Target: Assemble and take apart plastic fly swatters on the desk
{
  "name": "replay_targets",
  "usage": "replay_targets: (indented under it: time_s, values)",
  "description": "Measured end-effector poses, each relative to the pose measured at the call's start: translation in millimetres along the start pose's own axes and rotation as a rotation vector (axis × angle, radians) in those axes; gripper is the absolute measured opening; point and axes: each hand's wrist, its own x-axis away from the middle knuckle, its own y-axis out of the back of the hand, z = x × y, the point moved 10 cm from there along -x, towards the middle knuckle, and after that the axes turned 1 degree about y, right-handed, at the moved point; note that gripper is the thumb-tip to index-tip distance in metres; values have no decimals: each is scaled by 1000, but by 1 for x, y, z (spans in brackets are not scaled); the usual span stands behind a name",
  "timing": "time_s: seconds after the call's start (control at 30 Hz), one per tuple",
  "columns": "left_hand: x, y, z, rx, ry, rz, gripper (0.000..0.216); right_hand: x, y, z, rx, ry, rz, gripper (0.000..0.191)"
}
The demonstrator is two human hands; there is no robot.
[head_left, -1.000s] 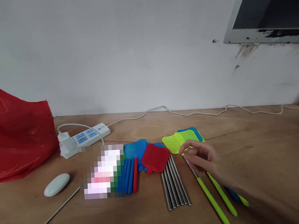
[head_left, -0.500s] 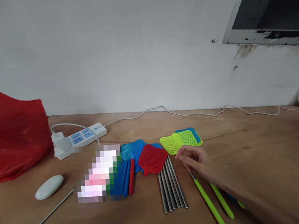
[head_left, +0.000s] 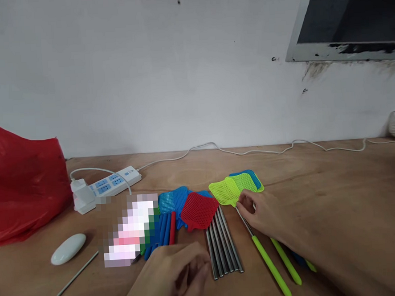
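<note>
Right hand [head_left: 263, 215] is lying low on the wooden tabletop [head_left: 337, 193]. Its fingertips [head_left: 243, 204] are closing in a pinch on the thin metal shaft of the yellow-green mesh fly swatter [head_left: 224, 192], just below the head. That swatter is lying flat, its head pointing to 11 o'clock from the hand and its yellow-green plastic handle [head_left: 271, 268] trailing off to 5 o'clock. A second yellow-green mesh swatter [head_left: 249, 181] is overlapping it at 12 o'clock of the hand, with a blue mesh swatter [head_left: 252, 173] showing beneath. Their handles are running under the wrist.

Left hand [head_left: 174, 279] is entering at 6 o'clock of the view with its fingers curled under. Its knuckles are sitting just beside the near ends of the bundle of bright steel rods [head_left: 223, 249]. Whether it is holding anything cannot be told.

A red square mesh swatter head [head_left: 197, 210] is resting at 12 o'clock of the left hand, overlapping the far ends of the rods and touching the blue mesh swatter heads [head_left: 172, 199]. Blue and red plastic handles [head_left: 165, 228] are lying side by side at 11 o'clock of that hand.

A white oval object [head_left: 68, 248], a white power strip [head_left: 109, 183] and a red plastic bag [head_left: 22, 185] are sitting between 9 and 10 o'clock of the view, well apart from both hands. A single thin metal rod [head_left: 68, 283] is lying at 8 o'clock
</note>
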Motion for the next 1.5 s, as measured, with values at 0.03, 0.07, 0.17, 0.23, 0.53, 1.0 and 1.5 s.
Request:
replay_targets:
  time_s: [0.03, 0.07, 0.17, 0.23, 0.53, 1.0, 1.5]
  values:
    - [-18, 11, -17, -99, -13, 16, 19, 0, 1, -2, 101, -3, 1, 14]
    - [-33, 20, -31, -167, -28, 24, 21, 1, 0, -4, 170, -4, 19, 14]
    - [-54, 29, -52, -284, -71, 27, 21, 4, -9, -4, 283, 2, 108, 18]
    - [-53, 22, -52, -332, -117, 30, 20, 6, -13, -2, 354, 7, 142, 20]
    - [-41, 12, -41, -243, -187, -35, 18, 4, -11, -11, 314, -121, 109, 19]
    - [-36, 16, -43, -179, -197, -87, 17, -1, -39, -25, -1045, -474, 69, 39]
    - [-43, 10, -14, 212, 71, 12, 41, 22, -39, 14, -1561, -492, 119, 25]
